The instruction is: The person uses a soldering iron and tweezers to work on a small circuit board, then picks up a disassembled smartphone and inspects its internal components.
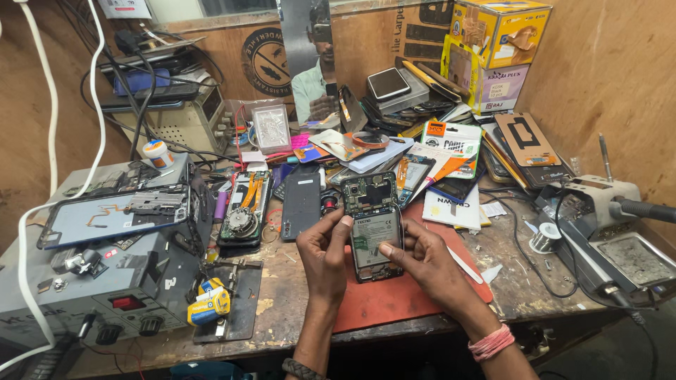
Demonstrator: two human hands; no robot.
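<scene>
An opened phone (374,224) with its back cover off lies over a red work mat (394,295), its battery and green circuit board showing. My left hand (322,255) grips the phone's left edge, thumb on the battery's upper left. My right hand (422,264) holds the right side, thumb pressing the battery's lower right part. A pink band sits on my right wrist, a dark braided one on my left.
Another opened phone (243,210) and a dark back cover (301,204) lie left of it. A grey power supply (91,281) carries a phone frame (113,214). A hot-air station (612,232) stands right, with a solder spool (543,238), white spudger (465,264), yellow-blue tape (209,302) and stacked boxes (496,49).
</scene>
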